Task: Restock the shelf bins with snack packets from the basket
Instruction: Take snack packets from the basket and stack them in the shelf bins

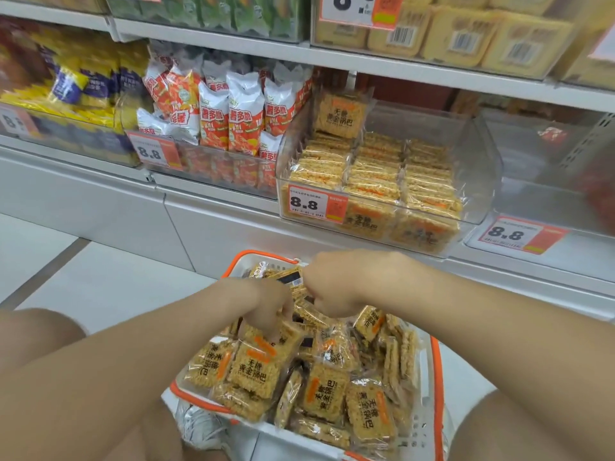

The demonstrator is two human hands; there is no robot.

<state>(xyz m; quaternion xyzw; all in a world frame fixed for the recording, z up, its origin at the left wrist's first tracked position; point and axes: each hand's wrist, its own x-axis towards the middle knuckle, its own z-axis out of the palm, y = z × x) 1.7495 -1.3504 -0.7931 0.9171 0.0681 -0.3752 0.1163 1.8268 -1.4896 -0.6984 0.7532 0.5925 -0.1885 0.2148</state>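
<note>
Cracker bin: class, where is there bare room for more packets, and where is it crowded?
Free: the bin at its back right, bordered by the upright stack, the rear wall and the packet rows. The neighbouring right bin looks nearly bare. Crowded: the rows, front to middle.

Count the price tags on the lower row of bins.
4: far-left tag, blurred; crisp bin tag; rice cracker bin tag; right bin tag. Others may be out of frame.
</note>
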